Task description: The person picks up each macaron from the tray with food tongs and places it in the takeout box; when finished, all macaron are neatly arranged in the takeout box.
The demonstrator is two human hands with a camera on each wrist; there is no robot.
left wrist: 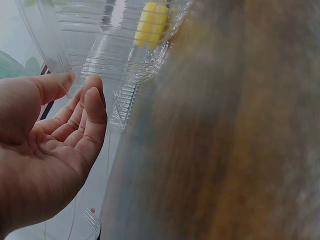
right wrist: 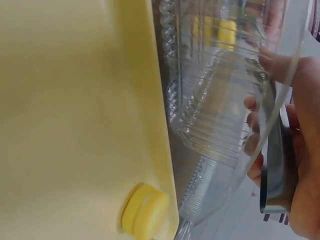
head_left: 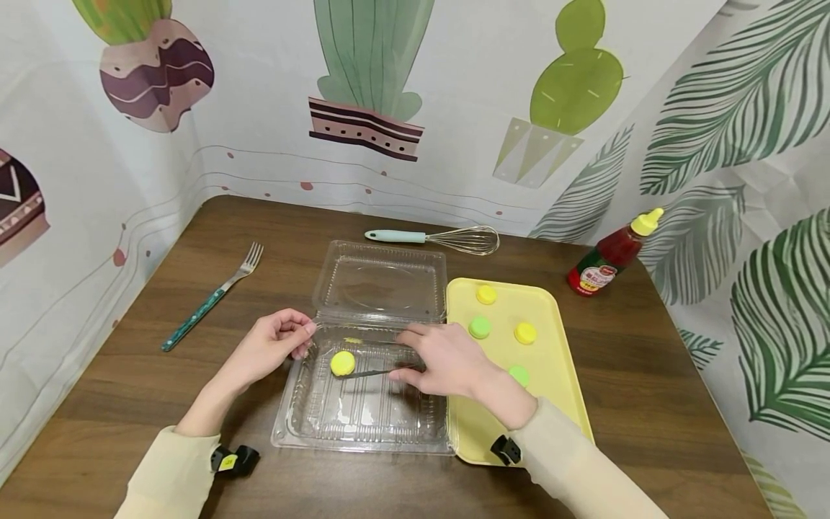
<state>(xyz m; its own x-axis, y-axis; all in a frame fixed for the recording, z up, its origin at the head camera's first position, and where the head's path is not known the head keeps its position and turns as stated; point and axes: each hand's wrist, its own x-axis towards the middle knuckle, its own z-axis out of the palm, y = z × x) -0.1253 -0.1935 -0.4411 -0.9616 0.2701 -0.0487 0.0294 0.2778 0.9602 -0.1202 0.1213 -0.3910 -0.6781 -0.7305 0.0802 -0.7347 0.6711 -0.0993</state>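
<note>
My left hand pinches the left rim of a clear plastic clamshell container, near its hinge. Metal tongs are held in my right hand, over the container's right part. Their dark tips reach left to a yellow macaron inside the base, right at its lower edge. Through the clear wall, the left wrist view shows this yellow macaron too. The container's lid lies folded back, away from me.
Right of the container, partly under my right forearm, a yellow tray carries yellow and green macarons. A whisk lies behind the lid, a fork lies at left, and a red sauce bottle stands at back right.
</note>
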